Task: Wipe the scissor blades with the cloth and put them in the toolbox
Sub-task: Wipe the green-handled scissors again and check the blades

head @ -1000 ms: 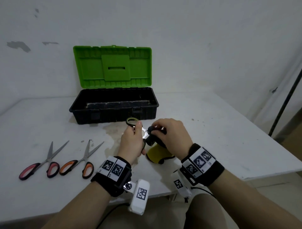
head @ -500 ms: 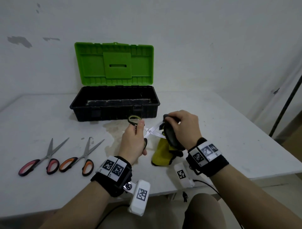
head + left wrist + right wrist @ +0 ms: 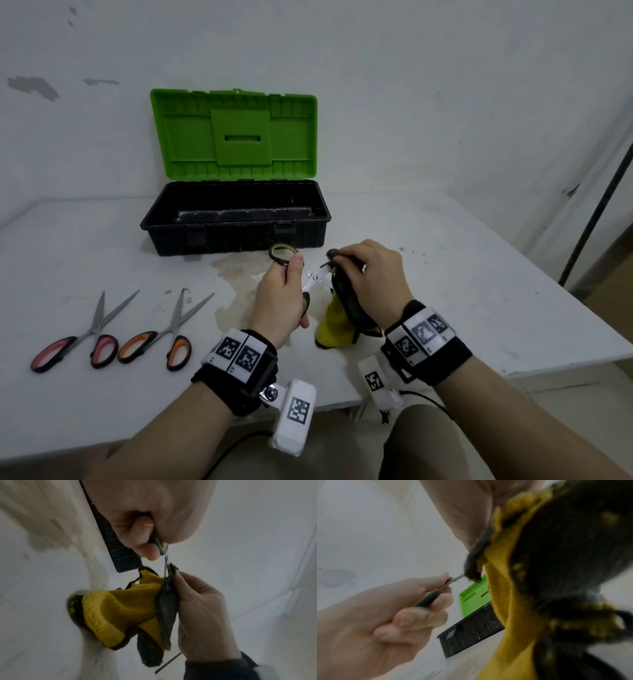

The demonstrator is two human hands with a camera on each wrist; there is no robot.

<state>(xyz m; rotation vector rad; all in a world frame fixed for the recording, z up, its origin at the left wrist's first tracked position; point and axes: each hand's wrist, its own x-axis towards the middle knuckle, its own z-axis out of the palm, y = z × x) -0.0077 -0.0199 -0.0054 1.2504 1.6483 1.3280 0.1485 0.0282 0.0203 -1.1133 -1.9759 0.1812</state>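
Observation:
My left hand (image 3: 281,291) grips the dark green-edged handles of a pair of scissors (image 3: 317,275), blades spread and pointing right. My right hand (image 3: 363,270) pinches a yellow and black cloth (image 3: 337,325) around the tip of one blade. The cloth (image 3: 123,609) hangs down to the table. In the right wrist view the cloth (image 3: 547,574) fills the right side and the blade (image 3: 459,576) runs into it. The toolbox (image 3: 236,219) stands just behind, black tray showing, green lid (image 3: 236,133) raised against the wall.
Two more pairs of scissors lie on the table's left: red-handled (image 3: 78,339) and orange-handled (image 3: 164,335), blades pointing away. A brownish stain (image 3: 236,274) marks the white table (image 3: 479,274) before the toolbox. A dark pole (image 3: 596,212) leans at the far right.
My right hand has slid the cloth outward from near the scissor pivot to the blade tip. The blades have spread apart. My left hand has stayed almost still.

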